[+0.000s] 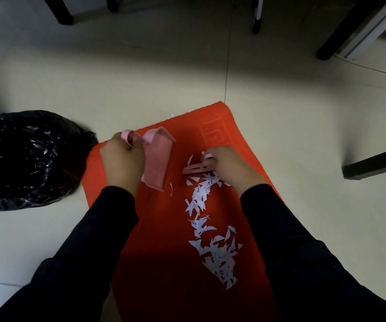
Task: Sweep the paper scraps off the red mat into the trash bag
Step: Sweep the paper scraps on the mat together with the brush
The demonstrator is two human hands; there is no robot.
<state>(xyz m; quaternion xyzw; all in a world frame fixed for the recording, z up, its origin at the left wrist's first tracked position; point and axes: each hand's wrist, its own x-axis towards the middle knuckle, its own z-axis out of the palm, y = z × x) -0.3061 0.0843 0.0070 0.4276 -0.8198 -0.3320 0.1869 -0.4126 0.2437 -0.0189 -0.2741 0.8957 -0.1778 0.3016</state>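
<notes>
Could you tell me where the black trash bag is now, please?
In the head view, the black plastic trash bag lies on the floor at the left, beside the left edge of the rectangular red mat, near the left hand.

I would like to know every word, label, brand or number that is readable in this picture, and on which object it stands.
No readable text anywhere.
red mat: raised angular lines near its far corner; they look like ornament, not letters.
pink dustpan, pink brush, trash bag, paper scraps: no print visible.
</notes>
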